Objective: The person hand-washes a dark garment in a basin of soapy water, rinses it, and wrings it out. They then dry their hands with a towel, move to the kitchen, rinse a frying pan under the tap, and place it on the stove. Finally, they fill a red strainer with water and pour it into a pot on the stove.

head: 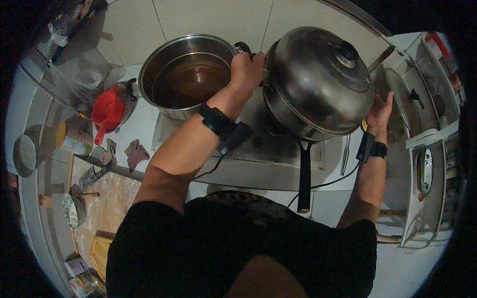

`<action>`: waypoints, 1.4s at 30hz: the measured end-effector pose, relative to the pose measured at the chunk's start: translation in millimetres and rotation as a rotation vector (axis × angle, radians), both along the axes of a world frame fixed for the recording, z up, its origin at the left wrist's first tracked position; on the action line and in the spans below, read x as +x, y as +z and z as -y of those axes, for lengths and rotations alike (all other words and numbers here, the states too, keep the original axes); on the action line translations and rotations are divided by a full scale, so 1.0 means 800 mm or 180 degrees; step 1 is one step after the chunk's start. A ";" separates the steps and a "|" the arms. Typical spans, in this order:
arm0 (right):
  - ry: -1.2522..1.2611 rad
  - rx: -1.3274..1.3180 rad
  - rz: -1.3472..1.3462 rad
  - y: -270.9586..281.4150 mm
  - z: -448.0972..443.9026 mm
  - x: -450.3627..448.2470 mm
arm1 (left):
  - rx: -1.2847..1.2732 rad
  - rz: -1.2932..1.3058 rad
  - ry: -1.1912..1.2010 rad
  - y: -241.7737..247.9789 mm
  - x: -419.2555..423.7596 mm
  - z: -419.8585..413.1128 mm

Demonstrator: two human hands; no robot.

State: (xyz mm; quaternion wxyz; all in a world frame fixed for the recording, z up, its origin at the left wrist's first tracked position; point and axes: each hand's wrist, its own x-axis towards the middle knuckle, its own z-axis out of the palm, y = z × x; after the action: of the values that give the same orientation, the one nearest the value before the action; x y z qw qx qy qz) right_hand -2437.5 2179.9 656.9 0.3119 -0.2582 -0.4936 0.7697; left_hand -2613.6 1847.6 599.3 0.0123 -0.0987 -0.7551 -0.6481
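A steel pot [298, 115] with a domed steel lid [309, 78] and black knob tilts between my hands, above a gas stove [257, 143]. My left hand [246, 72] curls at its left side, in the narrow gap by the open pot's black handle [243, 47]; its fingertips are hidden. My right hand [379, 113] lies against the lidded pot's right side, thumb up, fingers partly hidden behind it. A long black pan handle [304, 178] juts toward me from underneath. To the left stands an open steel pot [179, 111] with brownish liquid [186, 83] inside.
A red plastic ladle [108, 111] rests in a perforated metal colander [128, 104] on the left. Nearby are a can [74, 139], a cloth [136, 154] and a floury wooden board [111, 186]. A wire rack [413, 149] stands right, tongs [345, 156] beside the stove.
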 end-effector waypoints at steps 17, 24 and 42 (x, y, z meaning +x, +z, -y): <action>0.0465 -0.0417 -0.0070 -0.067 -0.049 -0.037 | -0.0566 -0.0297 0.0102 -0.080 -0.003 -0.032; 0.0233 -0.0730 0.0014 -0.093 -0.079 -0.040 | 0.0661 0.0111 0.0479 -0.117 0.001 -0.055; 0.0160 0.0204 0.0026 -0.079 -0.056 -0.018 | -0.0439 0.0348 -0.0171 -0.067 0.038 -0.018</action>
State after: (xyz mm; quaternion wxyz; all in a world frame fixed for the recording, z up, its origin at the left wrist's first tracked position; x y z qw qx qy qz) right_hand -2452.1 2224.4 593.8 0.2986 -0.2388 -0.5255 0.7600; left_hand -2583.1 1862.3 545.5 -0.0532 -0.0840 -0.7945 -0.5990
